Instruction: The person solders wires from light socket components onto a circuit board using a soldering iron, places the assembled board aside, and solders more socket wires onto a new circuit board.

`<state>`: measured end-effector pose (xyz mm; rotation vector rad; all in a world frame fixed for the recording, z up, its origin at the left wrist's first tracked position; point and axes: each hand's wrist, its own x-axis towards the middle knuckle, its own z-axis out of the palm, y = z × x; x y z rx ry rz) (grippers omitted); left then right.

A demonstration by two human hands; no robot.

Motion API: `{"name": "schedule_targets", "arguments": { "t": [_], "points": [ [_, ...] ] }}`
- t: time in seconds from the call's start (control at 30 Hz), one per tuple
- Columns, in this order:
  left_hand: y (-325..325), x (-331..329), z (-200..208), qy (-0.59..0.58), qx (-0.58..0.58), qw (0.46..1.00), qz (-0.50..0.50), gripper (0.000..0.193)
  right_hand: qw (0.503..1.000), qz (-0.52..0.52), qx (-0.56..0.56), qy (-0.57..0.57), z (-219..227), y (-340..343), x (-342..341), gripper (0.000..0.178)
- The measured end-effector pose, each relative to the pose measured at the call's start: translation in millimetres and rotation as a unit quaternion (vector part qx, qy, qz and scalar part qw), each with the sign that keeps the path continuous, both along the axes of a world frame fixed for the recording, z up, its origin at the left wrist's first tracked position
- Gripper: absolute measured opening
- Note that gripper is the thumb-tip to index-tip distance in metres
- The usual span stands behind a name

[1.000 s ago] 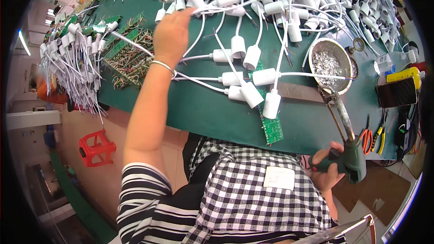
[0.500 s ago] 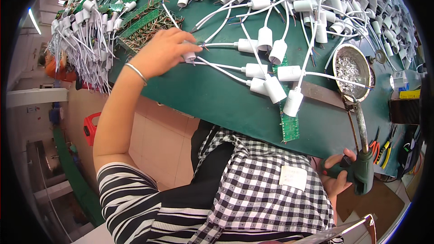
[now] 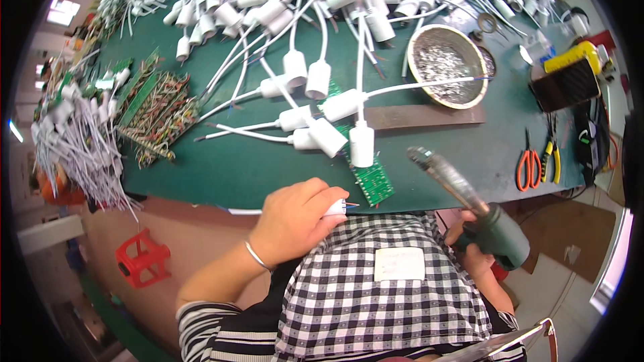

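My left hand (image 3: pixel 292 220), with a bangle at its wrist, is closed round a white lamp socket (image 3: pixel 335 208) at the table's front edge. Thin blue and red wire ends poke from the socket's right end, and a white cable shows left of the hand. In my right hand (image 3: pixel 469 247) is a dark green soldering gun (image 3: pixel 500 231), its thick metal barrel pointing up and left over the table. A narrow green circuit board (image 3: pixel 373 181) lies just beyond the left hand, partly under several corded white sockets (image 3: pixel 362 145).
A round bowl of silvery metal bits (image 3: pixel 446 64) stands beyond the gun, beside a flat brown metal strip (image 3: pixel 422 116). Orange-handled pliers (image 3: pixel 528 169) lie at right. Wired boards (image 3: pixel 151 117) sit at left; a heap of sockets (image 3: pixel 268 10) covers the back. A red stool (image 3: pixel 143 258) stands on the floor.
My left hand has come from the sockets at left to the front edge, now holding a socket. The soldering gun's tip has left the bowl and tilted left. The whole view has shifted.
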<state>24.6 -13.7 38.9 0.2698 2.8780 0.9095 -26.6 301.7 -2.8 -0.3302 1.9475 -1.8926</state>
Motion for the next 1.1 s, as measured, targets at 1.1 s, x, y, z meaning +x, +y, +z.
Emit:
{"name": "schedule_targets", "arguments": {
  "t": [1.1],
  "points": [
    [29.6,-14.1,-27.0,0.067,0.129,0.97,0.197,0.005,0.969,0.168,0.136,0.123,-13.1,16.9,1.3,0.045]
  ]
}}
